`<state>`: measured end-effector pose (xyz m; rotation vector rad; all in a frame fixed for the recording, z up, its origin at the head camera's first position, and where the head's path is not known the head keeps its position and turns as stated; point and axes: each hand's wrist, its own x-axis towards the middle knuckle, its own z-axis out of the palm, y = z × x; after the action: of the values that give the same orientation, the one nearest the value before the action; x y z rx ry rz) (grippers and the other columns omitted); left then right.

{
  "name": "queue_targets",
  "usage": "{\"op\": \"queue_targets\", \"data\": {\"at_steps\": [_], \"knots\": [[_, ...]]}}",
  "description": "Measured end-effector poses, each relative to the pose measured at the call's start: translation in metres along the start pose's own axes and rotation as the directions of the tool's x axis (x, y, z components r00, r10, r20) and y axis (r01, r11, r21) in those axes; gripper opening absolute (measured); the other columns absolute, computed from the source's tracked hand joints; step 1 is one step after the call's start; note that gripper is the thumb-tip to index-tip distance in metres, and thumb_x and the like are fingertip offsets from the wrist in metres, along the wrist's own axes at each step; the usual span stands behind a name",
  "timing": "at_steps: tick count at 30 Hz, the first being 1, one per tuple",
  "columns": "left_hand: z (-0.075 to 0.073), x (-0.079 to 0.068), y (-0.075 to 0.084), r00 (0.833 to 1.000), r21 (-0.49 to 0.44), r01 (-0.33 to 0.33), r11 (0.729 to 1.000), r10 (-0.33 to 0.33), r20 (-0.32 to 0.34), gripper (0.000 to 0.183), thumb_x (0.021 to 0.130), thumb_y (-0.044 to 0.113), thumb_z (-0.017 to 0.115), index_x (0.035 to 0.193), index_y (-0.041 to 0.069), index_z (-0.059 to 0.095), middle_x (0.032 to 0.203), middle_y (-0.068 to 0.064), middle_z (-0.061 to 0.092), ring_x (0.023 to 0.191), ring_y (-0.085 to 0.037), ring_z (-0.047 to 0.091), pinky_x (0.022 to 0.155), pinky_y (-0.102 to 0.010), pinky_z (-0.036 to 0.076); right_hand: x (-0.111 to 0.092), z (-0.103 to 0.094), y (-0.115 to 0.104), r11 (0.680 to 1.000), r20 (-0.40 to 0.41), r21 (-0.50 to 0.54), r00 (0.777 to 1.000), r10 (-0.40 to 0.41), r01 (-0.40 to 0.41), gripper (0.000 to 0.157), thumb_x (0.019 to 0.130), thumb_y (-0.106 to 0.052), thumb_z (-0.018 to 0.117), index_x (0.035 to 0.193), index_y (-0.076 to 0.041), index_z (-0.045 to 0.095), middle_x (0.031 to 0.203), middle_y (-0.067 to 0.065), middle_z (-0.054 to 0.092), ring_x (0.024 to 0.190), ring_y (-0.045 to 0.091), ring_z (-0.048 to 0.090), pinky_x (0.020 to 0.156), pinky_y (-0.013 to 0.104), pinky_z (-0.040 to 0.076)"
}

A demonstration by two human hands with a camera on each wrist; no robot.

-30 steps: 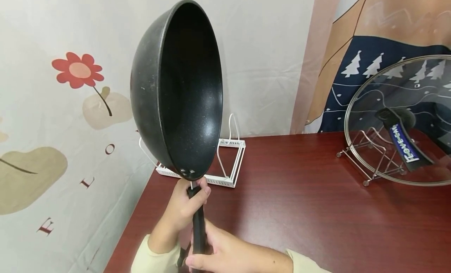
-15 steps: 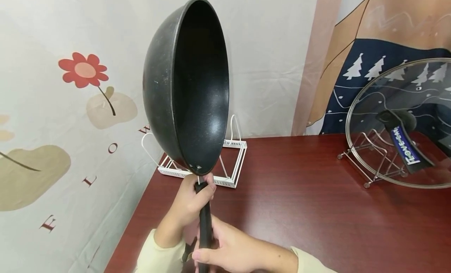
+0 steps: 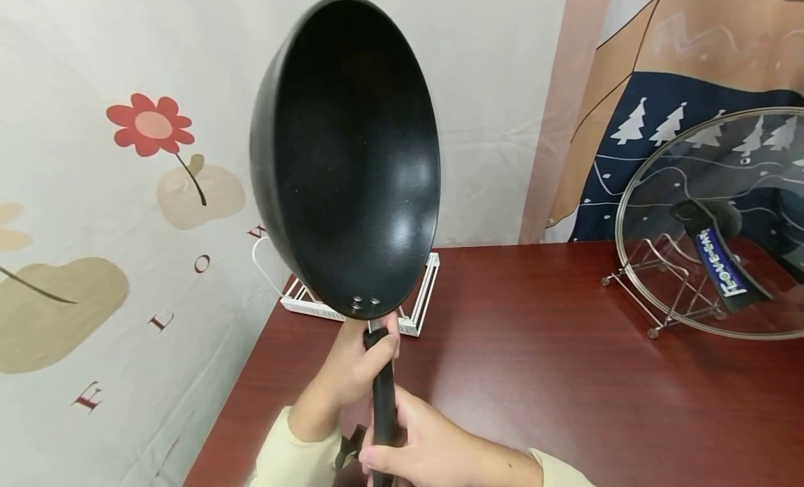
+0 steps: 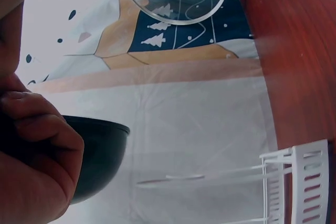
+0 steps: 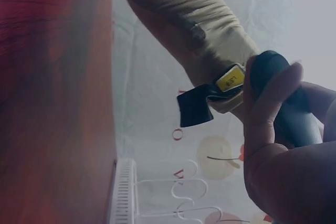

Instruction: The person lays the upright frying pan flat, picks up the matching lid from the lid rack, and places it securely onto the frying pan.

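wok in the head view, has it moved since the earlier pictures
Yes, the wok has moved right in the picture against the white rack, and has turned to face the camera more.

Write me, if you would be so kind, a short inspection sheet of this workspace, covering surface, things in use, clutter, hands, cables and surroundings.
Surface: reddish-brown tabletop, glossy.
Things in use: black wok, held up off the table, bowl above its handle.
Clutter: white rack behind the wok; glass lid on edge in a metal wire rack; no hand on these.
Hands: left hand grips the handle near the bowl; right hand holds it lower down.
Cables: nothing seen; a dark strap with a yellow label at the left sleeve.
Surroundings: pale printed backdrop, navy tree-print panel at right.
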<state>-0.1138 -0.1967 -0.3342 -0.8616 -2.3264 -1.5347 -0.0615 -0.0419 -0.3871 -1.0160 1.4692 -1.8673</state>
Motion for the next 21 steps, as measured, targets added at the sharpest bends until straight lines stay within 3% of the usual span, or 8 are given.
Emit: {"op": "queue_targets", "data": {"at_steps": [9, 18, 21], "knots": [[0.013, 0.006, -0.004, 1.0, -0.06, -0.018, 0.998, 0.018, 0.005, 0.02, 0.086, 0.0, 0.052, 0.068, 0.009, 0.053, 0.06, -0.005, 0.053, 0.057, -0.009, 0.049, 0.054, -0.028, 0.043, -0.008, -0.013, 0.001, 0.998, -0.031, -0.061, 0.999, 0.005, -0.007, 0.026, 0.094, -0.008, 0.064, 0.108, 0.005, 0.046, 0.081, 0.03, 0.067, 0.061, -0.005, 0.063, 0.043, 0.019, 0.049], [0.023, 0.011, -0.011, 0.998, -0.1, -0.048, 0.994, 0.051, 0.021, 0.02, 0.09, 0.0, 0.051, 0.072, 0.008, 0.053, 0.062, -0.007, 0.055, 0.059, -0.01, 0.052, 0.058, -0.027, 0.046, -0.011, -0.019, 0.012, 0.994, -0.056, -0.09, 0.996, -0.067, 0.061, 0.027, 0.093, -0.004, 0.065, 0.108, 0.006, 0.046, 0.08, 0.029, 0.068, 0.064, -0.008, 0.062, 0.051, 0.021, 0.053], [0.027, 0.012, -0.012, 0.999, -0.139, -0.006, 0.99, 0.012, 0.043, 0.022, 0.092, 0.001, 0.051, 0.071, 0.008, 0.053, 0.062, -0.006, 0.054, 0.058, -0.01, 0.051, 0.056, -0.028, 0.046, -0.013, -0.022, 0.013, 0.996, -0.062, -0.069, 0.996, -0.061, 0.057, 0.027, 0.092, -0.003, 0.066, 0.106, 0.009, 0.047, 0.08, 0.032, 0.067, 0.067, -0.007, 0.063, 0.058, 0.02, 0.056]]}}
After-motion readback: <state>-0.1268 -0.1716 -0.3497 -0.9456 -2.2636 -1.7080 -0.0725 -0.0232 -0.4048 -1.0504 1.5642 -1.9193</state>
